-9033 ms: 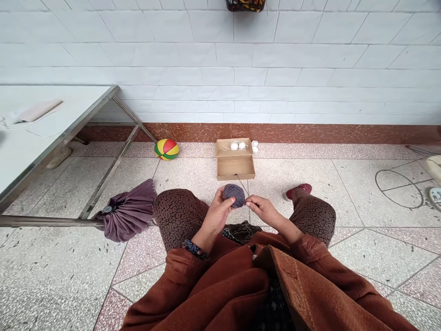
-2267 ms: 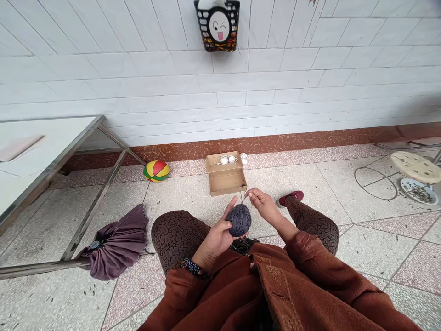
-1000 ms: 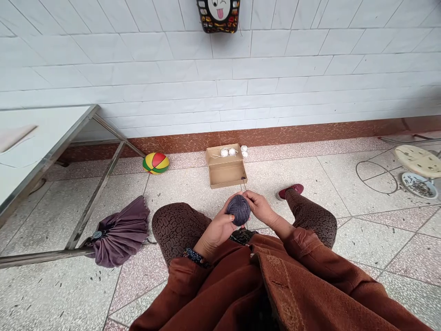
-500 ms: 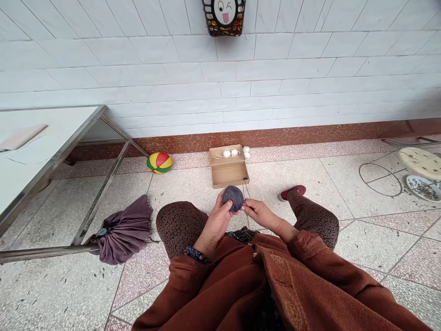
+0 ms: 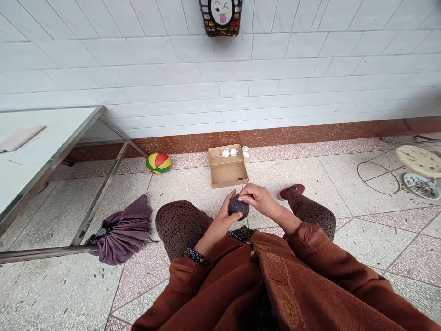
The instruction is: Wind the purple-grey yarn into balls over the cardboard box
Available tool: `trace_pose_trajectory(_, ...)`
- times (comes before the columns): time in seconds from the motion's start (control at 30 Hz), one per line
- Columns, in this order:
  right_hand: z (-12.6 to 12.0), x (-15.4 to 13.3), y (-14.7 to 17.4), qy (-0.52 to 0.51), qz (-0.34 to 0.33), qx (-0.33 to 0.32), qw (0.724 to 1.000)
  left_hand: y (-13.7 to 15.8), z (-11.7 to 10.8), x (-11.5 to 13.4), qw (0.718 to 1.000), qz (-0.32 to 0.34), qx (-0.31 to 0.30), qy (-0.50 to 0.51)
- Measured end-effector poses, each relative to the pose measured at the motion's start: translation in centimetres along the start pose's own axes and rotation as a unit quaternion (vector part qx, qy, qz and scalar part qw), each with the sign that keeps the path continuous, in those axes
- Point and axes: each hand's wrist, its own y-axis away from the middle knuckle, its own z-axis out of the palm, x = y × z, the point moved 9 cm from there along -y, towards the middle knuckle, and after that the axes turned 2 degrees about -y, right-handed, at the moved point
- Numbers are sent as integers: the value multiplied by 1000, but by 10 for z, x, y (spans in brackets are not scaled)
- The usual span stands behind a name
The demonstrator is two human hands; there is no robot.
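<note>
A dark grey-purple ball of yarn (image 5: 239, 209) sits in my left hand (image 5: 224, 216), whose fingers and thumb wrap round its left side. My right hand (image 5: 260, 201) is pinched at the upper right of the ball; a strand of its yarn seems to be between thumb and forefinger, though it is too thin to see clearly. Just beyond the hands an open cardboard box (image 5: 225, 177) lies on the floor. A small dark bit of yarn (image 5: 240, 179) shows inside at its right end. White balls of yarn (image 5: 229, 152) rest on the raised lid.
More white balls (image 5: 245, 151) lie beside the box. A colourful ball (image 5: 158, 163) and a folded purple umbrella (image 5: 126, 231) are to the left, by a metal-framed table (image 5: 51, 151). A stool (image 5: 418, 161) and a white dish (image 5: 421, 185) stand right. A black basket (image 5: 221, 18) hangs on the wall.
My right hand has moved from the ball's lower right up over its top right. The yarn ball has turned and shifted slightly right and down in my left hand.
</note>
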Motion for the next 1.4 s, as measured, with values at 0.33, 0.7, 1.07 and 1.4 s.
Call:
trace_pose_trajectory(0.33,21,83,26,-81,140,73,984,9,26,1,970,-59,-77,222)
trace_pose_trajectory(0.7,39,94,41,-23,148,21,988,-7,4,-12,962,-40,33,268)
trace_pose_trajectory(1.07,26,9,30,-3,-26,-69,997,-8,-31,-11,985,33,168,19)
trace_pose_trajectory(1.4,-1,53,4,7,28,70,997,2,23,-4,995,-7,-97,30)
